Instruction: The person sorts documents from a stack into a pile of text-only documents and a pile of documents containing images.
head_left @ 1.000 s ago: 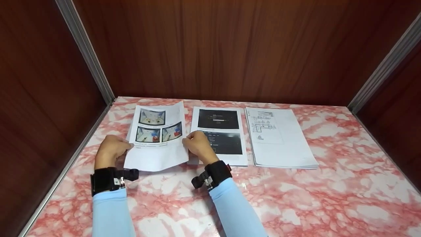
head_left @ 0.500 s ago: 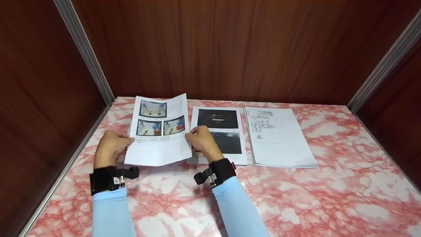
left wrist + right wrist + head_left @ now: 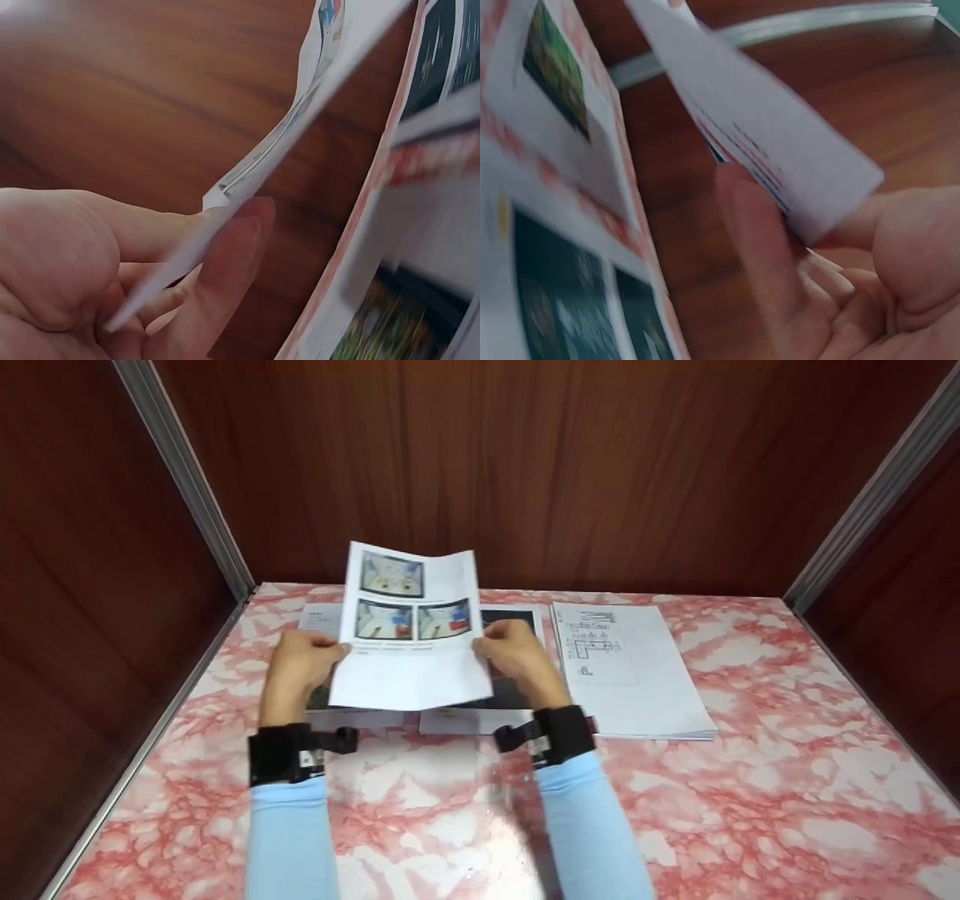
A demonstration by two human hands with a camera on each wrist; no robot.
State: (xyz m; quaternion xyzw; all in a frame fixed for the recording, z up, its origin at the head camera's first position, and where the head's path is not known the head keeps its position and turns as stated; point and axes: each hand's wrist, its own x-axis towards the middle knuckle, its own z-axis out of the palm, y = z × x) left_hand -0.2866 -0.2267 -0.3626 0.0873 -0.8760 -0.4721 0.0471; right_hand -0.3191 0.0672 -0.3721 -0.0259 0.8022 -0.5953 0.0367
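A printed paper sheet (image 3: 409, 679) with several photos is held up above the table in the head view, slightly bent along its length. My left hand (image 3: 300, 667) pinches its left edge and my right hand (image 3: 519, 656) pinches its right edge, both below the middle. In the left wrist view, thumb and fingers grip the sheet (image 3: 262, 150), seen nearly edge-on. Its printed back shows in the right wrist view, where the right hand (image 3: 810, 277) holds it. Behind it, the left paper stack (image 3: 321, 619) and the middle paper stack (image 3: 450, 723) are partly hidden.
A right-hand paper stack (image 3: 645, 690) with a line diagram on top lies beside the middle one. All rest on a red-and-white marbled table (image 3: 735, 810). Brown wood-look panels (image 3: 480, 472) with metal corner posts (image 3: 184, 472) enclose the back and sides.
Both hands have raised the sheet off the left stack and carried it to the right. The printed page beneath on the left stack has come partly into view.
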